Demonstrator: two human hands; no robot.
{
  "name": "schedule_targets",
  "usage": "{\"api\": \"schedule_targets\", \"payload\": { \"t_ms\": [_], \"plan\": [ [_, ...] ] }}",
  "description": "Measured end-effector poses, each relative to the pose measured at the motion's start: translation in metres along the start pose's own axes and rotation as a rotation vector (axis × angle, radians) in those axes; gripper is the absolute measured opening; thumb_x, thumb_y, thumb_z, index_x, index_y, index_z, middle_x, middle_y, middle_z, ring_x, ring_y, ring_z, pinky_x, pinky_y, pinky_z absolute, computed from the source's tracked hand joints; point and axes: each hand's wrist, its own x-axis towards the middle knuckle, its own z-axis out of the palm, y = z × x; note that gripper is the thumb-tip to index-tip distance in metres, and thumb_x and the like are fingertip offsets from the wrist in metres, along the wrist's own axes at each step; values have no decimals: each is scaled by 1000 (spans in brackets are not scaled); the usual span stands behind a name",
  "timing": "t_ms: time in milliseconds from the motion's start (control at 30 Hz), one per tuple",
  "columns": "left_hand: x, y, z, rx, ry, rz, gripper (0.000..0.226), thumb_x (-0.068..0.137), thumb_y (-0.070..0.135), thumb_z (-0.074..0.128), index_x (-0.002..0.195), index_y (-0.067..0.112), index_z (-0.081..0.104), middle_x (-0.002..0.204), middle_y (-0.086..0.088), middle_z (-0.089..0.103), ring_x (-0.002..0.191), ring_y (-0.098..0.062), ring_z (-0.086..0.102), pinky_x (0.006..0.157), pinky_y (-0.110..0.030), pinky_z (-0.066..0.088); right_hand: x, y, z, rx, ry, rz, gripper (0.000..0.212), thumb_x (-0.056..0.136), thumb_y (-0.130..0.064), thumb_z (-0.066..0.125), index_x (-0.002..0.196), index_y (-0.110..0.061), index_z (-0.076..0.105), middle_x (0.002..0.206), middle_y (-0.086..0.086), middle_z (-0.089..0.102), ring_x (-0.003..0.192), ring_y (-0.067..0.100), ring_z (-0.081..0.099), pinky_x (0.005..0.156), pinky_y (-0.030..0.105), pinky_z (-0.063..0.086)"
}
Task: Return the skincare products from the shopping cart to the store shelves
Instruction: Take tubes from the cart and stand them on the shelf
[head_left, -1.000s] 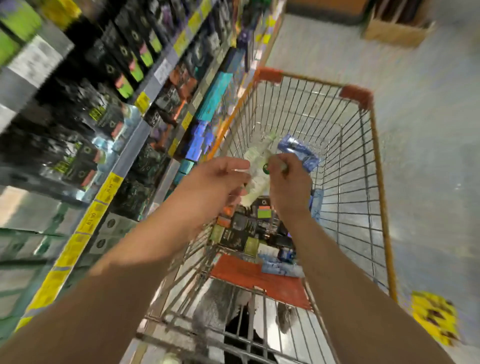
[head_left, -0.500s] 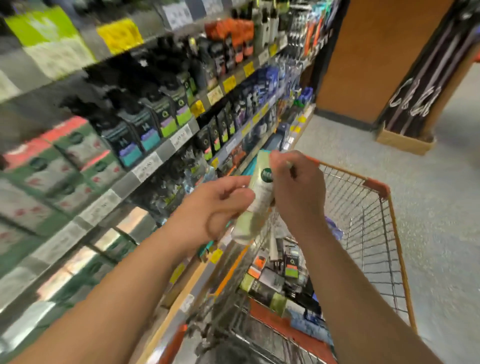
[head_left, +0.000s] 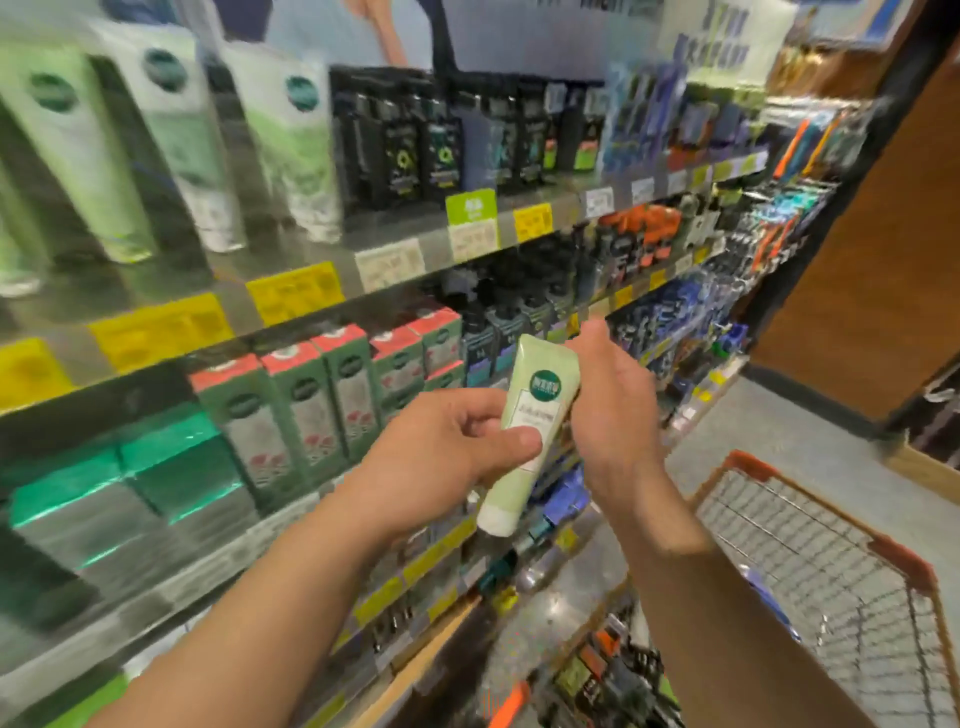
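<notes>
Got the pale green tube (head_left: 524, 426) up in front of the shelves (head_left: 395, 249), cap end down. My left hand (head_left: 447, 441) grips its middle, right hand (head_left: 613, 410) curls around the top edge. Cart (head_left: 831, 561) sits lower right.

Matt plastic tube (head_left: 530, 415) (smooth), bare metal-wire cart (head_left: 831, 561), glossy boxes (head_left: 306, 410).

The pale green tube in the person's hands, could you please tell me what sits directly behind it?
Behind the pale green tube are shelves holding green boxes with red tops and dark bottles. The tube, left hand and right hand cover the products directly behind them.
</notes>
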Motion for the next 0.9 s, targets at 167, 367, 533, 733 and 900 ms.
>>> {"api": "schedule_targets", "payload": {
  "t_ms": [167,367,533,733,900],
  "plan": [
    [-31,21,-42,-33,115,50,19,93,11,71,109,18,77,87,-2,79,69,-8,67,64,-19,51,-8,-19,46,50,-124,-22,50,109,-43,39,75,-13,58,59,-7,59,56,5,55,55,21,43],
    [-61,44,-87,-32,298,167,18,94,9,68,108,16,77,85,5,79,65,3,66,58,-8,45,-14,-25,96,77,-370,-99,39,111,-28,44,81,-8,59,61,4,53,49,17,51,46,26,42],
    [-80,55,-122,-28,490,200,15,94,14,71,104,20,79,88,-1,80,67,-3,64,56,-13,43,-22,-26,137,60,-576,-119,13,104,-22,56,96,-14,62,64,5,56,49,19,53,45,31,43],
    [-92,67,-151,-22,645,227,14,91,18,76,96,30,80,89,-4,80,83,-21,73,77,-42,51,-34,-34,170,1,-701,-208,38,85,-28,75,119,-32,61,80,-13,51,67,6,47,61,23,46],
    [-96,76,-160,-13,715,223,12,90,16,76,101,21,77,89,-3,80,82,-20,77,75,-39,59,-40,-44,187,-157,-702,-274,65,73,-35,82,130,-38,50,84,-21,62,67,2,55,67,27,51]
  ]
}}
